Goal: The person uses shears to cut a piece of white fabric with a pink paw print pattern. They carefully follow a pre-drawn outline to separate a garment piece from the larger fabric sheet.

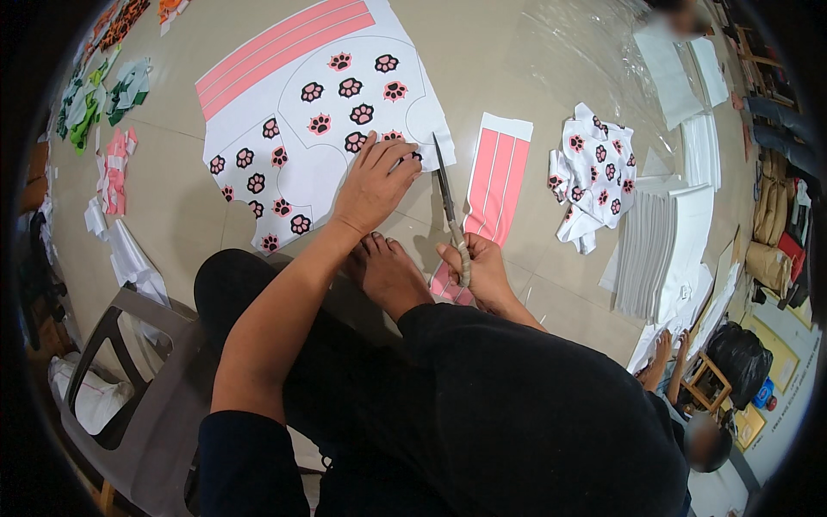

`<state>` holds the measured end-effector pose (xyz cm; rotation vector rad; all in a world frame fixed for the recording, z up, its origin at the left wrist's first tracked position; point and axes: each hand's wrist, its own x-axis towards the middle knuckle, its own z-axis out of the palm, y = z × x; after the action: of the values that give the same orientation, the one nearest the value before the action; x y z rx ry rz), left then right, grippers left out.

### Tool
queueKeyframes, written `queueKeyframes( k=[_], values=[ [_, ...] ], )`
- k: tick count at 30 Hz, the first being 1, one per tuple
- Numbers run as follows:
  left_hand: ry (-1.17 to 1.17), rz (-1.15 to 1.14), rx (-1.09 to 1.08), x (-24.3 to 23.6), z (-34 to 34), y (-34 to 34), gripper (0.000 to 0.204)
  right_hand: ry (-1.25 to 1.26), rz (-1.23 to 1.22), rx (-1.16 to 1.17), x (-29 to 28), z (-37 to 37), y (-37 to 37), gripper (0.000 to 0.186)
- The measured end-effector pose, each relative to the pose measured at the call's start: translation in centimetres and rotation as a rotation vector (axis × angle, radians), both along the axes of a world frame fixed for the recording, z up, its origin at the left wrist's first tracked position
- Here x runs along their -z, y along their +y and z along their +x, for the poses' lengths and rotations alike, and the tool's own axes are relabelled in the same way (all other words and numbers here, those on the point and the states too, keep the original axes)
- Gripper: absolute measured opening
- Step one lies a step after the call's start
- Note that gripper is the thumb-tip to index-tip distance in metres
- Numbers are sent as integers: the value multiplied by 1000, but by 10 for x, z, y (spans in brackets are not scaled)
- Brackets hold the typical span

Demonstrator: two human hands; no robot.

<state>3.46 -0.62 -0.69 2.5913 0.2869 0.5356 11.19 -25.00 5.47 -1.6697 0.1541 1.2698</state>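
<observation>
Trimming of the paw-print cloth panel [323, 142], which lies left of the pink-striped strip [495, 181], is apparently in hand: the left hand [376, 181] presses flat on the panel, fingers slightly parted, while the right hand [484, 271], at the strip's near end, grips the scissors [450, 207], though I cannot tell whether their blades are parted. The next cut seems to call for following the thin printed curve with the cloth held flat. The panel is white, smooth and outlined with pattern pieces, its prints pink and black.

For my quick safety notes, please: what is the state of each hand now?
Left hand: open, resting on the paw-print sheet.
Right hand: closed, holding the scissors by the handle.
</observation>
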Motion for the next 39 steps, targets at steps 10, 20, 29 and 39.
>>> queueKeyframes(
  k=[10,20,29,39],
  values=[
    [-21,-26,9,0,2,1,16,73,23,-127,-1,51,-24,32],
    [-50,-20,9,0,-3,3,14,-99,-60,-841,-24,202,-11,29],
    [-55,-36,5,-1,-2,4,13,-118,-112,-1058,-40,255,36,29],
    [-70,-35,4,-1,-1,5,11,-112,-163,-1195,-44,282,62,24]
  ],
)
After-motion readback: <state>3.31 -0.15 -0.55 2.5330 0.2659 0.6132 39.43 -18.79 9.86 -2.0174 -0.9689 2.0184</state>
